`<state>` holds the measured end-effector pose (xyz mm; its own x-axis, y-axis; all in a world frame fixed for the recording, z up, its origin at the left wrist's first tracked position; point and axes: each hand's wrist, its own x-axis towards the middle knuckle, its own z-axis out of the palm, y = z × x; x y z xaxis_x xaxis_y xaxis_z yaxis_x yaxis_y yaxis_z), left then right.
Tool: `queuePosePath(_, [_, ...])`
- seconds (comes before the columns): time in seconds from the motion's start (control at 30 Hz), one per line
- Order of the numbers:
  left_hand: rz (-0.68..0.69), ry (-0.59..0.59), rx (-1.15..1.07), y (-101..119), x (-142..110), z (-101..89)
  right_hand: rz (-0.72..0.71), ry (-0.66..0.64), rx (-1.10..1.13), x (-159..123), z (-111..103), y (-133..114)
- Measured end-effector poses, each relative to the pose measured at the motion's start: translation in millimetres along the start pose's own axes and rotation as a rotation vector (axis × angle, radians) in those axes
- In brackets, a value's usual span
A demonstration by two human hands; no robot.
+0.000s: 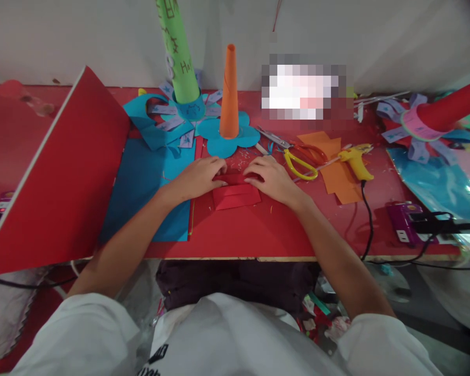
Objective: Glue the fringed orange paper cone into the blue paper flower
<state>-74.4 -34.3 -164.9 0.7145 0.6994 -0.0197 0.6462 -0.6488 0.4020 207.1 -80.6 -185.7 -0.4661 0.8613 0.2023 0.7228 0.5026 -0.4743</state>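
Note:
A small folded piece of red paper [237, 196] lies in front of me on the red table. My left hand [204, 176] grips its left end, thumb and fingers closed on the upper strip. At the other end my right hand [274, 177] pinches the same strip, fingers bent over it. Just beyond my hands an orange paper cone [230, 99] stands upright on a blue flower-shaped paper base [227, 140]. Scissors [303, 156] with yellow and red handles lie to the right of my right hand.
A yellow glue gun [355, 161] rests on orange paper [339, 183], its black cord hanging over the table edge. Blue card [141, 193] and a leaning red board [70, 177] are at left. A green paper tube [180, 57] stands behind; a purple power socket [405, 224] sits at right.

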Motion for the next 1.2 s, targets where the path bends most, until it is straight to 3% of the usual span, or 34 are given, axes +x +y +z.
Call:
queuePosePath(0.17, [-0.069, -0.040, -0.002, 6, -2, -2.9, 0.069, 0.014, 0.025, 1, 6, -2])
queuePosePath(0.4, [0.004, -0.040, -0.032, 0, -1, 1.5, 0.038, 0.020, 0.043, 2, 5, -3])
queuePosePath(0.67, [0.008, 0.028, -0.137, 10, -1, 2.0, 0.036, -0.012, 0.074, 2, 4, -3])
queuePosePath(0.83, [0.069, 0.152, -0.172, 5, 5, 11.0, 0.065, 0.020, 0.079, 3, 6, -2])
queuePosePath(0.93, [0.101, 0.176, -0.152, 2, 6, 14.7, 0.071, 0.065, 0.085, 5, 5, 0])
queuePosePath(1.07, [0.107, 0.105, -0.056, 3, 6, 17.0, 0.055, 0.084, 0.085, 6, 6, 4])
queuePosePath(1.2, [0.112, 0.105, 0.027, 7, 6, 19.3, 0.045, 0.071, 0.045, 5, 8, 7])
